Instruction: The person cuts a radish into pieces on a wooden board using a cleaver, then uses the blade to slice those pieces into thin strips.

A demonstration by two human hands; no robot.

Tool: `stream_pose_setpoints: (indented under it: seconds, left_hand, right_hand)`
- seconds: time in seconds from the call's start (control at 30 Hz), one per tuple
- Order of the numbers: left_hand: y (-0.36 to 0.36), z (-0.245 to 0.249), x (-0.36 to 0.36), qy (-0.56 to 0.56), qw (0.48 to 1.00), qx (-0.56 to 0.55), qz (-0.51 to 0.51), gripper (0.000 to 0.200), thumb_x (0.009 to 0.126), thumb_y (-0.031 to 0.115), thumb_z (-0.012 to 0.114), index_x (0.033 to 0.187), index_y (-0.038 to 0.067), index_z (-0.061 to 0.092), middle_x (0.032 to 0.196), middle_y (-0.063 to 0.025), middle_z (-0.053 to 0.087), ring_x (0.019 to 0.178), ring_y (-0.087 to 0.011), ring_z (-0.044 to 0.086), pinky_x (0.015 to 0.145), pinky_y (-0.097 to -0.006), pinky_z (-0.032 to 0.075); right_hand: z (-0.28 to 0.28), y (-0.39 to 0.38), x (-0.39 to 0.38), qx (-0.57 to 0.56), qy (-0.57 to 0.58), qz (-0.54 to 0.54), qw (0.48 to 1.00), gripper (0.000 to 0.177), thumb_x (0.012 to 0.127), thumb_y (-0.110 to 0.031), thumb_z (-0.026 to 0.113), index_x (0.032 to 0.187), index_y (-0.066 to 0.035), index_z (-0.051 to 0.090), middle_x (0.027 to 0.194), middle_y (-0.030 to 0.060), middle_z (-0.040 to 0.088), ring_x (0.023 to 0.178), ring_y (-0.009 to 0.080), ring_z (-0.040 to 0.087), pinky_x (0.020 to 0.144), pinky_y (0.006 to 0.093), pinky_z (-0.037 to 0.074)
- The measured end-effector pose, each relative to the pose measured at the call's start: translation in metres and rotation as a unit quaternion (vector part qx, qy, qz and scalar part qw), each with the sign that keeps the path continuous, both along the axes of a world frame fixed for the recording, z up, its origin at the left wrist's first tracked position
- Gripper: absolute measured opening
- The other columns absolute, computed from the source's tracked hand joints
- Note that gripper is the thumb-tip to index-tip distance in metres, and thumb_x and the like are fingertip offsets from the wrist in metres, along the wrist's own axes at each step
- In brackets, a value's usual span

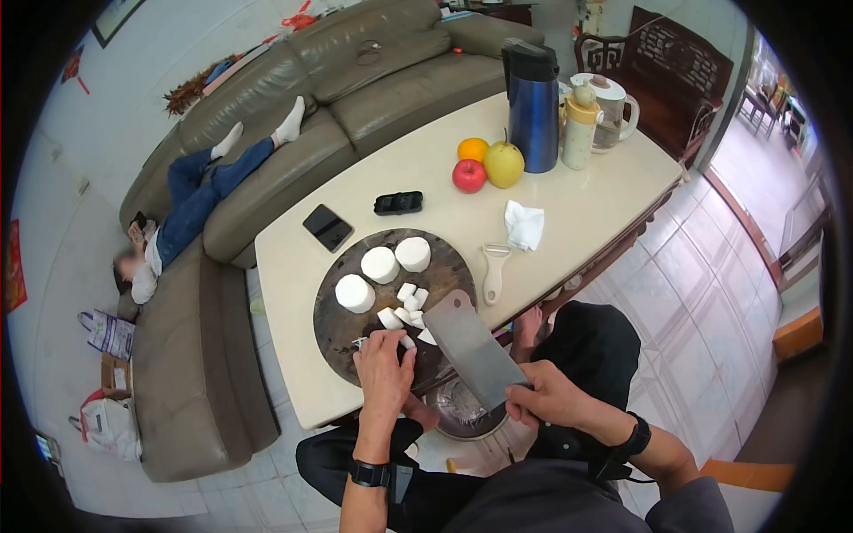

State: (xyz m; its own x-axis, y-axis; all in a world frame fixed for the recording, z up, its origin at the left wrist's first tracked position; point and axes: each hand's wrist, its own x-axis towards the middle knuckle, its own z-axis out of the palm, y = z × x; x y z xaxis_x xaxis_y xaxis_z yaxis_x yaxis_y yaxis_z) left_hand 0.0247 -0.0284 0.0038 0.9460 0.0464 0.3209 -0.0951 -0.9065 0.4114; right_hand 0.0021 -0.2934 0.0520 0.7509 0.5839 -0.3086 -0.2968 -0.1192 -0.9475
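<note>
My right hand [551,396] is wrapped round the handle of a cleaver [473,348]. Its broad grey blade lies tilted over the right edge of a round, dark wooden chopping board [342,333]. At the board's near edge, my left hand [386,366] has its fingers curled down on a small white radish piece [408,342], partly hidden by them. Several cut radish chunks [409,302] lie just beyond those fingers. Farther back on the board stand three thick radish cylinders [380,265]. A pale peeler [494,274] rests on the table, right of the board.
On the table [293,355] are a phone [328,227], a black case [398,203], fruit [504,165], a blue jug [534,115], a bottle [580,133], a glass pitcher [609,111] and a crumpled tissue [524,224]. A metal basin [466,422] sits below. Someone lies on the sofa [204,355].
</note>
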Motion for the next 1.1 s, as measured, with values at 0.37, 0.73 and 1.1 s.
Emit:
stream_pose_setpoints:
  seconds: [0.37, 0.73, 1.1]
  left_hand:
    - [0.004, 0.001, 0.004, 0.033, 0.993, -0.111, -0.010, 0.019, 0.073, 0.001, 0.069, 0.092, 0.003, 0.066, 0.087, -0.0119, 0.062, 0.075, -0.0290, 0.062, 0.070, -0.0401, 0.048]
    - [0.016, -0.005, -0.029, 0.126, 0.895, -0.419, 0.086, 0.018, 0.075, -0.005, 0.073, 0.089, -0.001, 0.062, 0.078, -0.0043, 0.065, 0.067, -0.0091, 0.061, 0.063, -0.0226, 0.049]
    - [0.022, 0.001, -0.046, 0.080, 0.967, -0.176, 0.164, 0.032, 0.067, 0.006, 0.082, 0.092, -0.002, 0.064, 0.075, -0.0072, 0.062, 0.060, -0.0127, 0.057, 0.056, -0.0272, 0.047]
  right_hand:
    - [-0.010, -0.001, -0.004, -0.019, 0.010, 0.019, 1.000, 0.020, 0.093, -0.012, 0.051, 0.078, 0.000, 0.057, 0.062, 0.0004, 0.059, 0.045, 0.0047, 0.052, 0.041, 0.0207, 0.038]
    - [-0.005, 0.007, -0.005, -0.038, 0.008, 0.027, 0.999, 0.027, 0.092, -0.014, 0.049, 0.070, 0.000, 0.054, 0.053, 0.0024, 0.054, 0.043, 0.0083, 0.051, 0.043, 0.0252, 0.039]
    - [-0.007, 0.018, -0.007, -0.047, 0.023, 0.070, 0.996, 0.022, 0.092, -0.013, 0.050, 0.077, 0.002, 0.054, 0.060, 0.0069, 0.056, 0.046, 0.0124, 0.053, 0.045, 0.0292, 0.042]
